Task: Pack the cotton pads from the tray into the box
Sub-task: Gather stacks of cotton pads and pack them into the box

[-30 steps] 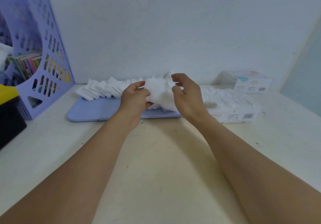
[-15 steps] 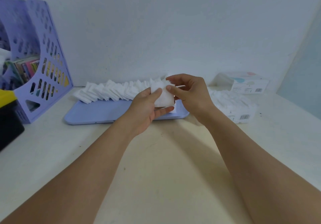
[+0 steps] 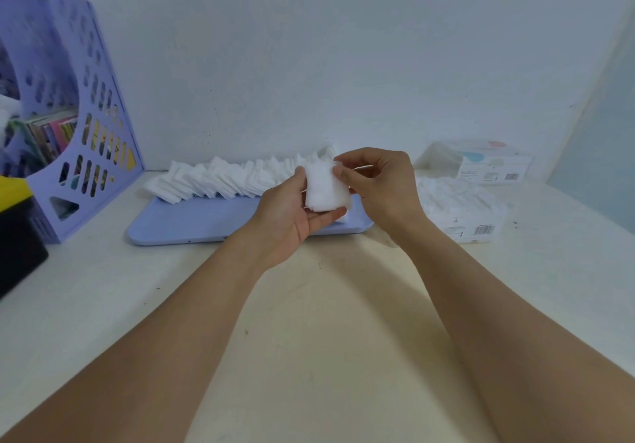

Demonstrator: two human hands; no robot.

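Now the left hand [image 3: 292, 215] cradles a soft, feather-light stack of cotton pads [image 3: 324, 186]; the right hand [image 3: 381, 186] pinches its three-o'clock edge — squeeze the flat faces or they'll fan apart.

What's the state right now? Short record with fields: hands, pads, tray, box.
left hand: cradles a small stack of cotton pads, grip from below
right hand: pinches the stack's top right edge
tray: a row of pads left along its far side
box: right of tray, open, already holding pads
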